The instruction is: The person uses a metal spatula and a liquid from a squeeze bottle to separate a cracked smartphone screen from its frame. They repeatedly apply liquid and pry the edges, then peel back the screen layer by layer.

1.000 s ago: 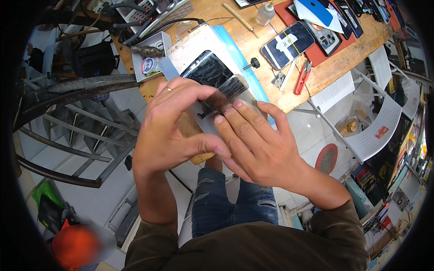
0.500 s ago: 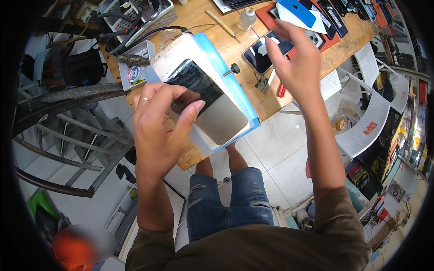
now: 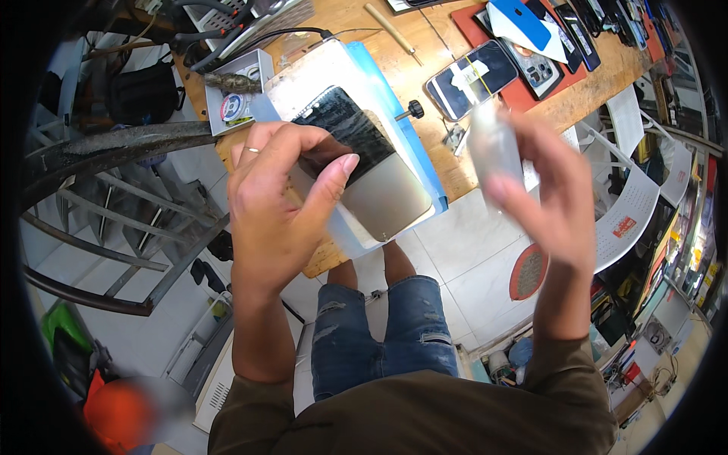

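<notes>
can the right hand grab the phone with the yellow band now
Probably not: the right hand is near the banded phone but holds a pale bottle, which would likely need setting down first.

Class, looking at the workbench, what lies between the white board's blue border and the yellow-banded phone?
In the head view, a black knob and some wooden tabletop lie between the blue border and the yellow-banded phone.

From here I see a tool top centre, chairs at right, a bag upper left.
</notes>
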Tool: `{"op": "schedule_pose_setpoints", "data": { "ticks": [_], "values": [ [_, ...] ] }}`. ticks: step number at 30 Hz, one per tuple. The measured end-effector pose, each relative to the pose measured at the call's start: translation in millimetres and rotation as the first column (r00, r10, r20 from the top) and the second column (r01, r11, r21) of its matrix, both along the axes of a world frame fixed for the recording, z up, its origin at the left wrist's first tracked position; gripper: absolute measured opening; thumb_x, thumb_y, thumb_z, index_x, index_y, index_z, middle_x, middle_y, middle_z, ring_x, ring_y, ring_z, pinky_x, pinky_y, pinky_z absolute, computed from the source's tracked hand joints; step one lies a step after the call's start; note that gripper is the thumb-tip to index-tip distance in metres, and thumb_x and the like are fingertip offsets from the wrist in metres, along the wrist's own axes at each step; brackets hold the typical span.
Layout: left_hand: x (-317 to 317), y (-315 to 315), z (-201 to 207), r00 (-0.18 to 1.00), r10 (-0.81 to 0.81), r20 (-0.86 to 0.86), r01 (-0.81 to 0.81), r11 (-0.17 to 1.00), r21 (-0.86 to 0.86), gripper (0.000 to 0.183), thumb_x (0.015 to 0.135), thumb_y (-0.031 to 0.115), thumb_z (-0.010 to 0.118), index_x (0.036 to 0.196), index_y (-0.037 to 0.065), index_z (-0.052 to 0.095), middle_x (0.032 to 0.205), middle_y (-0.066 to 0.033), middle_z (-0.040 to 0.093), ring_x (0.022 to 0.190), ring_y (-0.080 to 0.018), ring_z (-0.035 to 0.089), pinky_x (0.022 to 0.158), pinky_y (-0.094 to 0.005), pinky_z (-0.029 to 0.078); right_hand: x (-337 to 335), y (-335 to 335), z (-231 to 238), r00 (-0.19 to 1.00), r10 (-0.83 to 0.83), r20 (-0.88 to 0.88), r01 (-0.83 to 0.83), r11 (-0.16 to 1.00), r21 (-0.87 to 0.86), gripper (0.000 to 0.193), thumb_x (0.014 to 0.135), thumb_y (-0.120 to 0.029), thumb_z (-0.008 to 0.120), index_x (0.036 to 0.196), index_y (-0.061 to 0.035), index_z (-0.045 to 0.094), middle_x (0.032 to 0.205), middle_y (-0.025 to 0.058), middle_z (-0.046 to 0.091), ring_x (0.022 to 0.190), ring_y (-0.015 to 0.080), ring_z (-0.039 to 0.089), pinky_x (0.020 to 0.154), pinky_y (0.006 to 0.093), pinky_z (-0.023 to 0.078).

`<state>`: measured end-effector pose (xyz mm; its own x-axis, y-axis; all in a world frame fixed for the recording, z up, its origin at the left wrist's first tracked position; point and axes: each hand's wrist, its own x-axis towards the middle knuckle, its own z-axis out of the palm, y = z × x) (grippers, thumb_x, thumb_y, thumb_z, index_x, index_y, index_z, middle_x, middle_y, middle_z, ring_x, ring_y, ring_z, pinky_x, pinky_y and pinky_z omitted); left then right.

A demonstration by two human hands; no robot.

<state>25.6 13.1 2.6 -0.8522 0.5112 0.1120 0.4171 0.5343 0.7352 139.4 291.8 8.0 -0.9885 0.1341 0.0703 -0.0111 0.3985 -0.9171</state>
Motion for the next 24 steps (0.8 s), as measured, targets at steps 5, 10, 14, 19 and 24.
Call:
{"op": "schedule_pose_setpoints", "data": {
  "ticks": [5,10,14,19,24],
  "values": [
    [0,2,2,0.999,-0.024,-0.023,0.024,1.0,-0.012,0.015,0.087,0.015,0.085,0.097,0.006,0.078,0.094,-0.0061,0.076,0.098,-0.0249,0.066,0.092,-0.0378,0.043,40,-18,43,0.862,0.237,0.449,-0.025,0.903,-0.429,0.04,0.093,-0.008,0.083,0.129,0.0062,0.074,0.088,0.0036,0.073,0.072,0.0067,0.062,0.066,0.0242,0.048],
    [-1,0,5,0.999,-0.048,-0.008,0.048,0.999,-0.024,0.012,0.089,0.012,0.082,0.098,0.006,0.077,0.095,-0.005,0.075,0.1,-0.0236,0.064,0.096,-0.0377,0.043,25,-24,33,0.766,0.314,0.56,0.03,0.854,-0.519,0.039,0.096,-0.006,0.08,0.131,0.0102,0.073,0.1,0.0085,0.079,0.086,0.0068,0.07,0.076,0.0225,0.055],
    [-3,0,4,0.999,-0.05,-0.015,0.05,0.999,-0.004,0.012,0.087,0.014,0.082,0.095,0.006,0.077,0.091,-0.0053,0.075,0.098,-0.0252,0.065,0.094,-0.039,0.042,21,-27,29,0.781,0.327,0.533,0.041,0.824,-0.565,0.039,0.098,-0.006,0.08,0.132,0.0099,0.072,0.101,0.0085,0.079,0.086,0.0063,0.07,0.075,0.0219,0.055],
    [-4,0,4,0.998,-0.058,-0.015,0.058,0.998,-0.005,0.011,0.087,0.013,0.082,0.094,0.006,0.077,0.091,-0.0053,0.075,0.099,-0.0257,0.065,0.094,-0.0392,0.042,25,-31,22,0.821,0.323,0.471,-0.008,0.831,-0.556,0.036,0.097,-0.006,0.08,0.129,0.008,0.073,0.094,0.0042,0.076,0.078,0.0044,0.065,0.069,0.0214,0.049],
    [-4,-1,3,0.998,-0.056,-0.008,0.056,0.998,-0.008,0.012,0.086,0.013,0.082,0.095,0.006,0.077,0.092,-0.0051,0.075,0.099,-0.0258,0.064,0.095,-0.0392,0.042,21,-10,23,0.961,0.162,0.225,-0.052,0.903,-0.427,0.033,0.098,-0.016,0.079,0.126,0.0015,0.074,0.085,-0.0002,0.073,0.07,0.0045,0.063,0.062,0.0225,0.046]
  ]
}}
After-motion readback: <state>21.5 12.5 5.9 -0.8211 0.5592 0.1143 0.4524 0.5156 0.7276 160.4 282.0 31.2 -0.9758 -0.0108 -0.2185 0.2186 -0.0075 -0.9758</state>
